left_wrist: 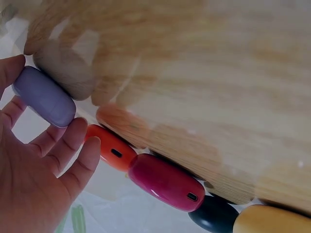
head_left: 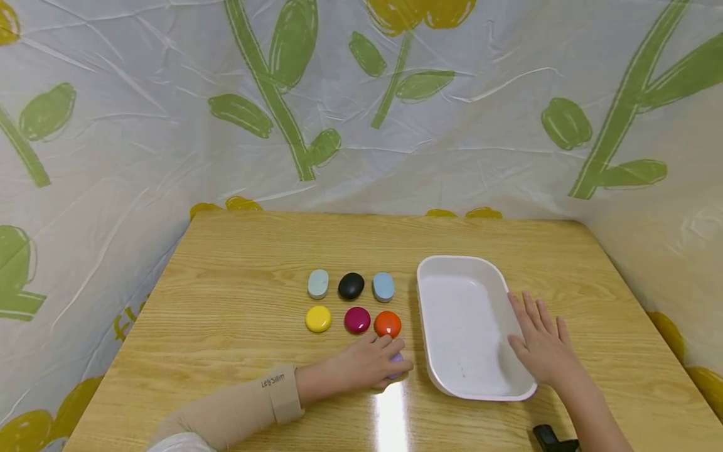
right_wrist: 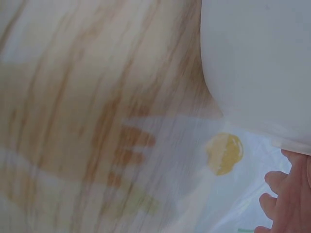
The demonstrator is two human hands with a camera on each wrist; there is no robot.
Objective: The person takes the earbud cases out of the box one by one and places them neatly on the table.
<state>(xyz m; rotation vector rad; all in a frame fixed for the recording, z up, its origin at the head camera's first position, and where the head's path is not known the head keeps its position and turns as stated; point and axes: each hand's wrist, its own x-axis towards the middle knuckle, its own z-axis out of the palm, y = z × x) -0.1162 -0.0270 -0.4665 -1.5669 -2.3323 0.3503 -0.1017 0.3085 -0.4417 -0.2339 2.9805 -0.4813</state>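
Note:
My left hand (head_left: 369,364) pinches a purple pebble-shaped device (left_wrist: 46,97) between thumb and fingertips, low over the table. Just beyond it lie an orange device (head_left: 388,324), a magenta device (head_left: 358,319) and a yellow one (head_left: 319,319) in a row. In the left wrist view, the orange and magenta ones show a small dark port in the side. My right hand (head_left: 545,348) rests on the right rim of a white tray (head_left: 426,326), fingers straight and thumb over the inside. Only some right fingers (right_wrist: 282,194) show in the right wrist view.
Behind the front row stand a pale green oval piece (head_left: 318,284), a black one (head_left: 351,286) and a light blue one (head_left: 383,287). A black object (head_left: 550,437) lies near the right forearm. Flower-printed sheeting (head_left: 169,125) surrounds the wooden table (head_left: 237,270).

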